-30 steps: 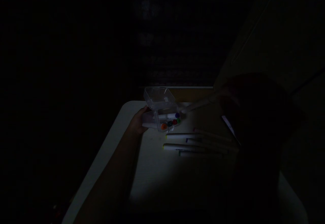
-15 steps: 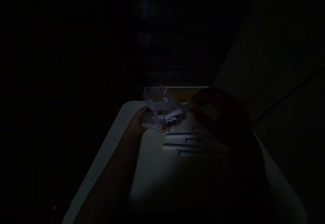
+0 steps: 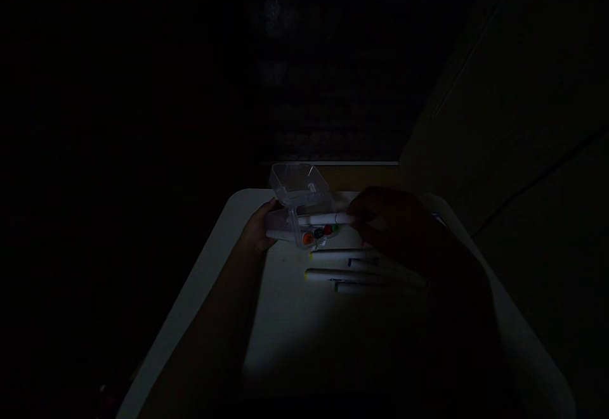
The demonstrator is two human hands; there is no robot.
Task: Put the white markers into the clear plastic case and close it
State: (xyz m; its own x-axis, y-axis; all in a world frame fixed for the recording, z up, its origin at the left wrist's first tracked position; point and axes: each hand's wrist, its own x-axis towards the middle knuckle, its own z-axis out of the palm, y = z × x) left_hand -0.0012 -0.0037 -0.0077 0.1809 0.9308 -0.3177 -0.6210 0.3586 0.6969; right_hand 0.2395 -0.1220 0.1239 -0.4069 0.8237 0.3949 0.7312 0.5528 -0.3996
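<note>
The light is very dim. My left hand [image 3: 258,229] is closed around the rear left side of a clear plastic marker case [image 3: 299,184], whose lid stands raised. Inside the case lie several markers, their orange, dark, red and green ends [image 3: 308,238] facing right. Between the fingers of my right hand [image 3: 380,216] is the right end of a white marker [image 3: 328,219]. That marker lies nearly level, its left part within the case opening above the others. Several more white markers [image 3: 340,275] with yellow, purple and green ends rest on the table below the case.
A white table [image 3: 280,317] with rounded corners carries everything, its lower part in deep shadow. Behind its far edge runs a brownish strip [image 3: 361,177]. A dark cable [image 3: 542,181] crosses the wall at right.
My right hand has come lower and slightly left, pushing the white marker further into the case. The marker went from slanted to almost level. My left hand and the case stay put.
</note>
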